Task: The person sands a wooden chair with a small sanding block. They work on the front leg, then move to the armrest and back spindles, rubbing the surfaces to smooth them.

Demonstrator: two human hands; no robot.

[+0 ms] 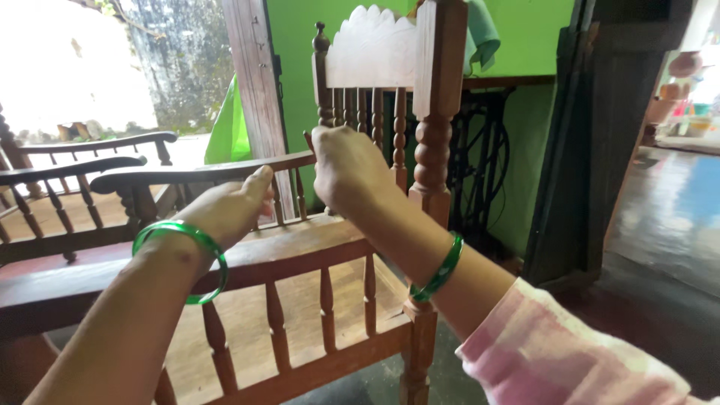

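A brown wooden chair (420, 90) with turned spindles and a carved pale top rail stands close in front of me. My left hand (229, 206), with a green bangle on the wrist, rests its fingers against the curved armrest (187, 174). My right hand (349, 169), also wearing a green bangle and a pink-and-white sleeve, is closed near the back spindles beside the armrest's far end; a small reddish tip shows at its top, and what it holds is hidden.
More wooden chairs (67, 172) stand at the left by a bright opening. A green wall and a dark treadle sewing-machine stand (480, 150) lie behind the chair. A dark door frame (592, 135) stands at the right, with a shiny floor (667, 210) beyond.
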